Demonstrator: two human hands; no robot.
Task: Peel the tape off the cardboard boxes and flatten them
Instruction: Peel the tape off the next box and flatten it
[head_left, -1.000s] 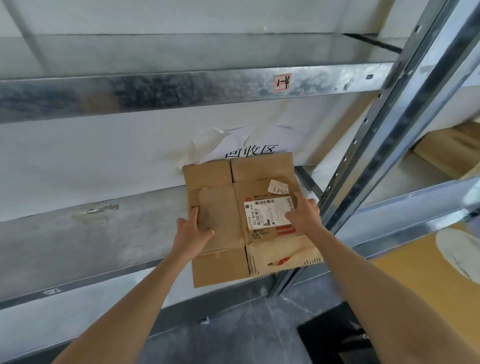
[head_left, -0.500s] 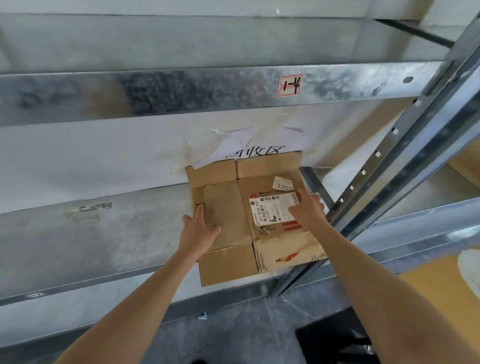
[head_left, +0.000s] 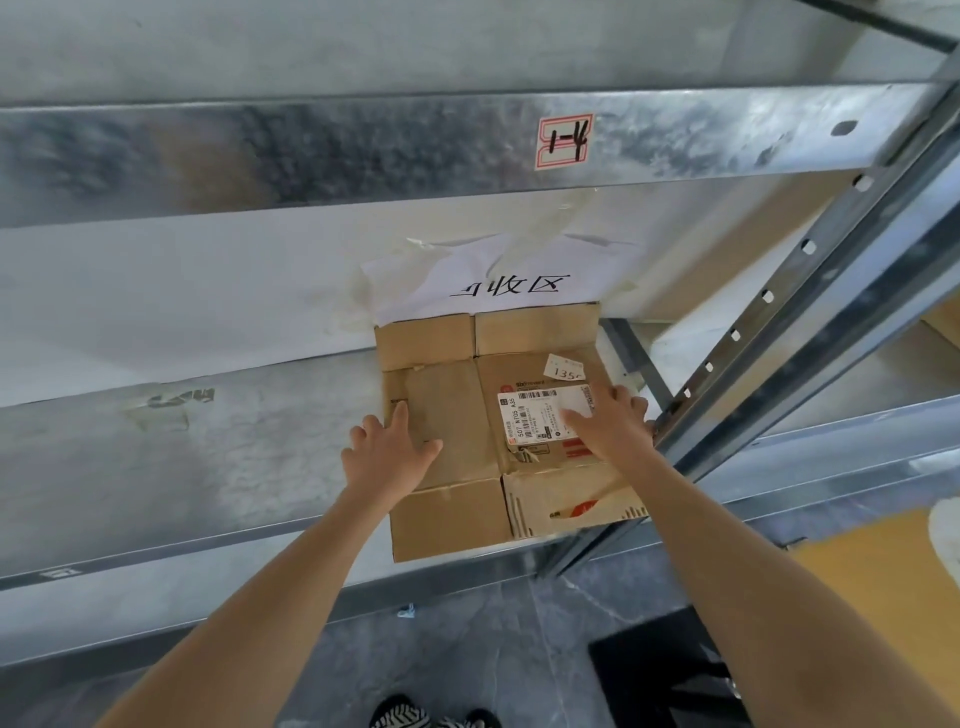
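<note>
A flattened brown cardboard box (head_left: 467, 395) lies on a galvanised metal shelf (head_left: 182, 457), its near flaps hanging over the shelf's front edge. A white shipping label (head_left: 530, 413) and a small white sticker (head_left: 563, 366) are on its right half. My left hand (head_left: 389, 452) rests flat on the box's left edge with fingers straight. My right hand (head_left: 610, 421) presses flat on the right half, partly covering the label.
A white paper sign (head_left: 498, 280) is taped to the wall behind the box. A metal beam (head_left: 363, 145) with a red-framed tag crosses above. A slanted upright post (head_left: 779, 322) stands right of the box. More cardboard (head_left: 883, 597) sits lower right.
The box has slid further back on the shelf toward the wall sign, both hands pushing it. The camera has come closer to the shelf.
</note>
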